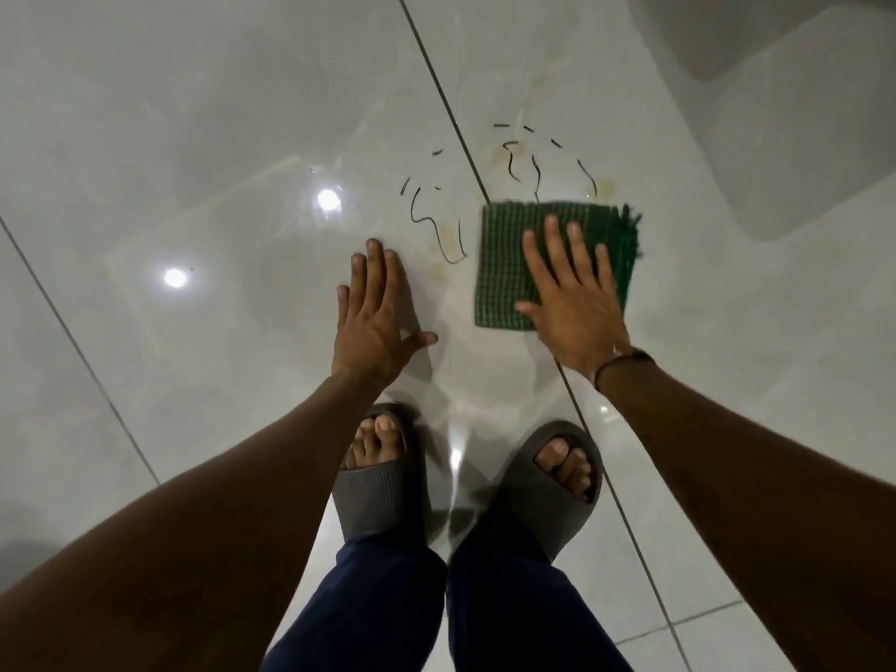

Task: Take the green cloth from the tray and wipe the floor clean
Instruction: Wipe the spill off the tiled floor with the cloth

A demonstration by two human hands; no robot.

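A folded green checked cloth [509, 264] lies flat on the glossy white tiled floor [218, 138]. My right hand [569, 293] presses down on it with fingers spread, covering its near right part. My left hand [373, 312] hovers flat and open to the left of the cloth, holding nothing. Dark thread-like strands [511, 162] and yellowish stains [606, 186] mark the floor just beyond the cloth, and more dark strands [436, 230] with stains lie between my two hands. No tray is in view.
My feet in grey slides [383, 472] stand just behind my hands, with dark blue trouser legs [528, 618] below. A dark grout line [451, 114] runs diagonally past the cloth's left corner. A pale raised edge [776, 138] fills the upper right.
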